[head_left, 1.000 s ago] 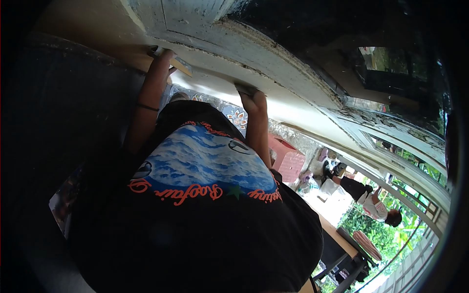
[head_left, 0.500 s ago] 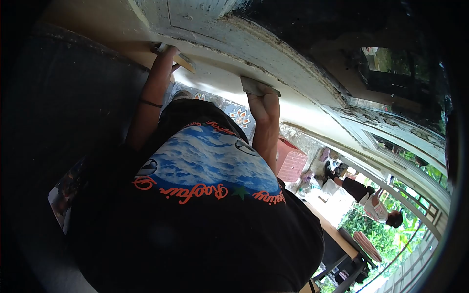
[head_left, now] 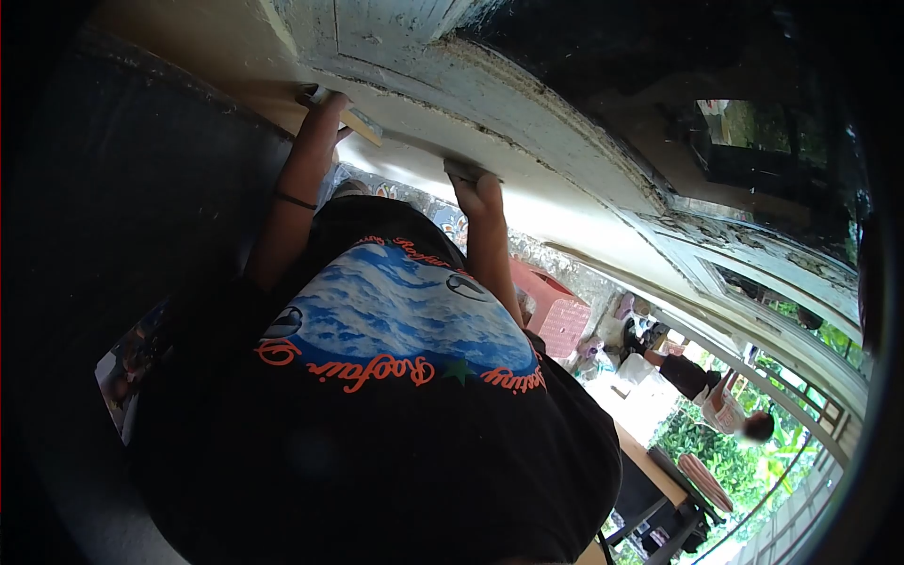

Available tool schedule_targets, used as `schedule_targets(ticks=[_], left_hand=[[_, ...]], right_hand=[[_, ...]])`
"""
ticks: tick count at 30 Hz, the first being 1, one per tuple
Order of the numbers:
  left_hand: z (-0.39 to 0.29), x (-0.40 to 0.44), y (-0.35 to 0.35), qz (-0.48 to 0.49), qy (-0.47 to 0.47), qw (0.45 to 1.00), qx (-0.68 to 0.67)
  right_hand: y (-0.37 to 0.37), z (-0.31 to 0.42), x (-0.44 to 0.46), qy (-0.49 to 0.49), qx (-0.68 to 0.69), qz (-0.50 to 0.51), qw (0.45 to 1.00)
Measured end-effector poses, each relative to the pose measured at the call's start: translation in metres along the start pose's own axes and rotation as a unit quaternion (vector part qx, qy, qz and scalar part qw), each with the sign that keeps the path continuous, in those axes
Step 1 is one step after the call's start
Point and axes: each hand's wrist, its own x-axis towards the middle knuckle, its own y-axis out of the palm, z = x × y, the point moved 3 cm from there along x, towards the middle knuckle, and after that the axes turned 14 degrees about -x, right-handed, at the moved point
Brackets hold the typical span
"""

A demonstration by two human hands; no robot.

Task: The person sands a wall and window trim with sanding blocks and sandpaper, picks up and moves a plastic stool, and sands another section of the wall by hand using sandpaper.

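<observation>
My left hand (head_left: 333,104) is closed around a flat tan board (head_left: 362,126) with a pale edge. A dark piece sticks out beside the knuckles; most of the grip is hidden. My right hand (head_left: 480,194) is closed on a grey flat scraper blade (head_left: 463,170), held against or very close to the pale wall (head_left: 556,202). The hand covers how the blade is gripped. Between my arms, my black shirt (head_left: 377,452) fills the lower middle of the view.
A weathered white frame (head_left: 527,113) with dark glass runs above the wall. A red plastic crate (head_left: 556,320) stands right of my right arm. Farther right, a person (head_left: 720,405) is near a railing, beyond a wooden table (head_left: 650,461).
My right hand has moved left along the wall with the scraper blade, closer to the left hand. My left hand and the tan board have shifted only slightly.
</observation>
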Motion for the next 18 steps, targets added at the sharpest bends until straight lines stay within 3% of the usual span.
schedule_targets(ticks=[4,8,13,14,16,18], left_hand=[[0.009,0.008,-0.007,0.011,-0.004,1.000,-0.019],[0.009,0.009,-0.006,0.014,-0.002,1.000,-0.017],[0.011,0.010,-0.008,0.009,-0.007,1.000,-0.023],[0.012,0.011,-0.009,0.008,-0.012,1.000,-0.024],[0.010,0.011,-0.010,0.007,-0.013,1.000,-0.025],[0.009,0.010,-0.009,0.030,-0.027,0.999,-0.021]], right_hand=[[0.063,0.073,-0.071,0.040,0.035,0.048,0.997],[0.078,0.079,-0.087,-0.054,0.088,0.039,0.994],[0.035,0.008,-0.010,0.018,-0.048,0.025,0.998],[0.031,-0.009,0.002,-0.022,-0.144,0.035,0.989],[0.007,-0.042,0.034,0.042,-0.007,0.083,0.996],[0.012,-0.034,0.028,0.032,-0.003,0.042,0.999]])
